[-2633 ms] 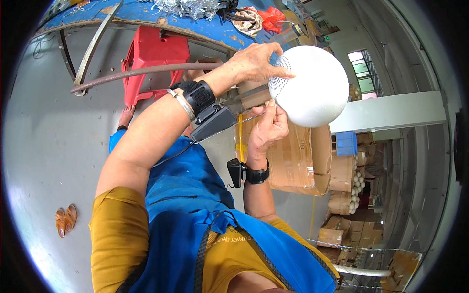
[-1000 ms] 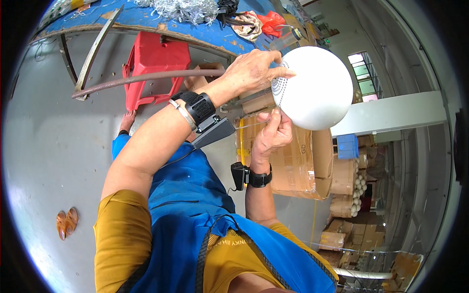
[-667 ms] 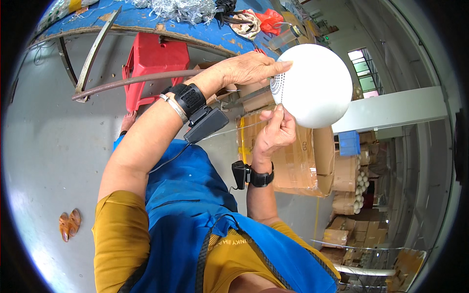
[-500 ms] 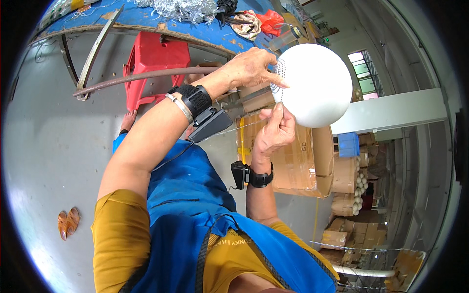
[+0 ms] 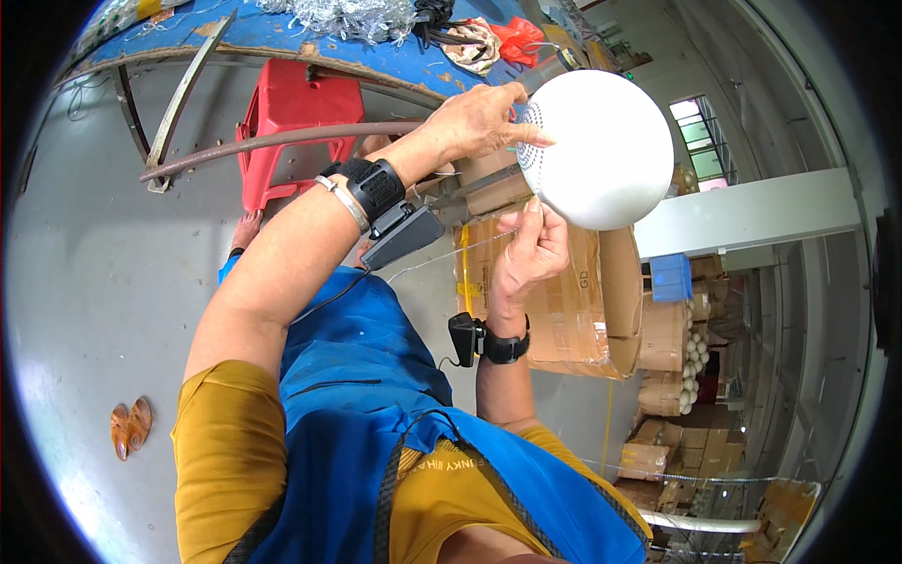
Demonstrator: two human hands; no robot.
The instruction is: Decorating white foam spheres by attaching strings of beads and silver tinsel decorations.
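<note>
A large white ball (image 5: 611,155) is held up in front of me, right of centre. Rows of thin silver beaded trim (image 5: 530,155) curve round its left side. My left hand (image 5: 484,122) grips that side, thumb pressed on the white surface and fingers at the upper edge. Below the ball, my right hand (image 5: 532,254) pinches thumb against fingers on a beaded strand, its thumb tip close to the ball's lower left edge. From there the loose strand (image 5: 451,254) trails down and left past my left wrist. The ball's far side is hidden.
A blue worktable (image 5: 169,42) with silver tinsel (image 5: 352,19) and a red plastic bag (image 5: 520,42) spans the top. Beneath it are a red stool (image 5: 301,103) and a curved metal bar (image 5: 282,146). A cardboard box (image 5: 564,320) stands behind my right hand. Sandals (image 5: 132,428) lie lower left.
The ball has shifted slightly up and turned, showing more of the beaded rows. My left hand has moved up a little with it. More of the loose strand shows.
</note>
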